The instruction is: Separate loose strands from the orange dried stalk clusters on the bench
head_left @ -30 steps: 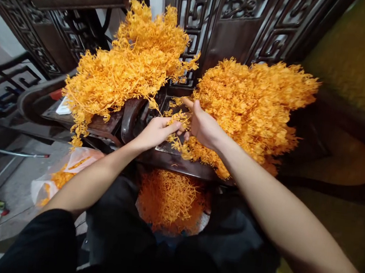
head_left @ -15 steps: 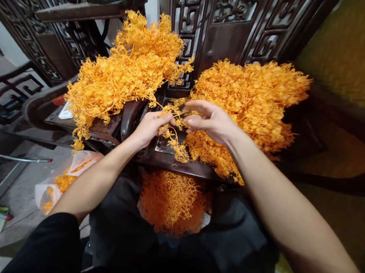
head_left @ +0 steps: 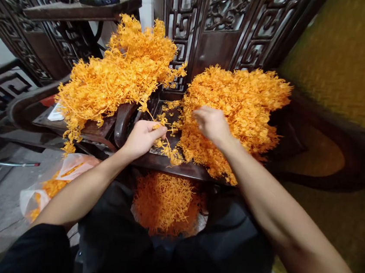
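One orange sprig (head_left: 173, 154) pinched in left fingers (head_left: 158, 133); right fingers (head_left: 203, 112) curled, hold unclear; white item (head_left: 56, 112) illegible.

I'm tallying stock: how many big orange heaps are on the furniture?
2: the left heap, beyond the left hand; the right heap, by the right hand. Others may be hidden.

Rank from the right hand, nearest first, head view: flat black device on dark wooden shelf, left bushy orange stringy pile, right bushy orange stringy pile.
1. Right pile: directly behind the right hand in view; contact unclear.
2. Left pile: across the gap, to the left.
3. Black device: upper left, on the shelf.
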`<action>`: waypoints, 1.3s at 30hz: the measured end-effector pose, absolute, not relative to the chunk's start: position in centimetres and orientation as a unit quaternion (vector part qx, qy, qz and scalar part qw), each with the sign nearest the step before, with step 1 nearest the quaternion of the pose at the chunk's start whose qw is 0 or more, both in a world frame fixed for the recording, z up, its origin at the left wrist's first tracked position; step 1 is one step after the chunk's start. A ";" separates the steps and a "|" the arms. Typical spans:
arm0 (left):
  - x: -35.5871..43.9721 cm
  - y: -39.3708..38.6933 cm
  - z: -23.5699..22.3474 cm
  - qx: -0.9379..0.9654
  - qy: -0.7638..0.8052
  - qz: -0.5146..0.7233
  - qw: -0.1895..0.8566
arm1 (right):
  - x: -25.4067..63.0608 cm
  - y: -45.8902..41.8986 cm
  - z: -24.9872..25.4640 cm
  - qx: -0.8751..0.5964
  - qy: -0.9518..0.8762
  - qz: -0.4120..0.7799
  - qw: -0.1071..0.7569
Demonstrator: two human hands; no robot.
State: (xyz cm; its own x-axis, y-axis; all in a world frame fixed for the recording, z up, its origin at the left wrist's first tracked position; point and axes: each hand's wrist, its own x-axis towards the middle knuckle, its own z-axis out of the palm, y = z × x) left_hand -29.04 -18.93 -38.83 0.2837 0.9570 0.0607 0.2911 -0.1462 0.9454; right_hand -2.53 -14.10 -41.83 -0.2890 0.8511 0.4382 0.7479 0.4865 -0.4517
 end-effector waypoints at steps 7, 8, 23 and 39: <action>-29.6 -17.8 -40.0 0.726 0.506 0.326 0.332 | 1.2 -10.1 -40.4 -0.596 -0.725 -0.027 0.344; -29.4 -17.7 -40.2 0.744 0.504 0.311 0.310 | 1.1 -9.9 -40.0 -0.585 -0.742 -0.026 0.327; -28.0 -17.5 -40.9 0.832 0.472 0.196 0.218 | -7.8 -19.0 -42.3 -0.396 -0.786 0.235 0.412; -29.6 -17.8 -40.1 0.756 0.457 0.301 0.360 | -2.6 -15.1 -41.4 -0.420 -0.473 0.471 0.614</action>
